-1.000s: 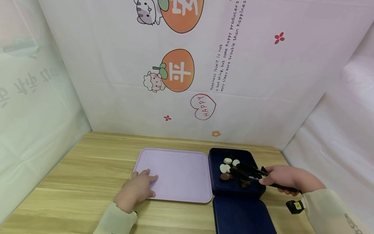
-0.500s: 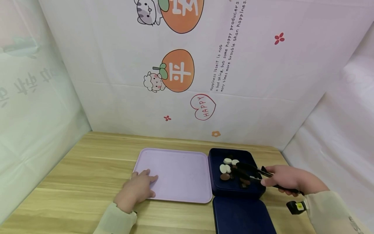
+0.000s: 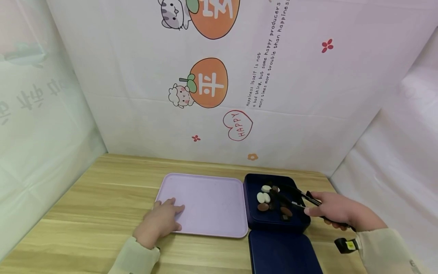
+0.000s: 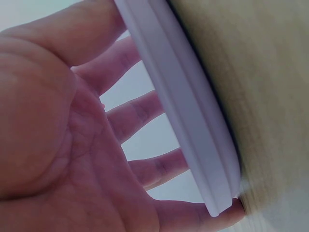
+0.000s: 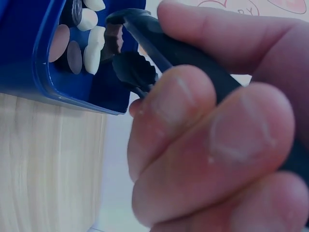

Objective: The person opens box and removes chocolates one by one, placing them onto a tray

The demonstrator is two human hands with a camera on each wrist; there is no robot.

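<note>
My left hand point(image 3: 161, 219) rests over the left edge of a lilac tray point(image 3: 212, 207), fingers spread on its surface; in the left wrist view they reach across the rim point(image 4: 176, 101). At the right, my right hand point(image 3: 337, 209) grips black tongs point(image 3: 282, 200), their arms spread apart and their heads down inside a navy box point(image 3: 251, 219). Several round pieces lie in the box: white ones point(image 3: 262, 198), brown ones point(image 3: 263, 207) and darker ones point(image 5: 74, 57). In the right wrist view, a brown piece point(image 5: 113, 38) shows between the scalloped tong heads.
A navy lid point(image 3: 284, 253) lies in front of the box on the wooden table point(image 3: 85, 213). The tray's right edge stands right beside the box. A printed white cloth point(image 3: 154, 125) closes off the back, with more white cloth at both sides.
The tongs' arms have spread wider, one head shifting back and over the rightmost white piece. My left hand and the tray have stayed in place.
</note>
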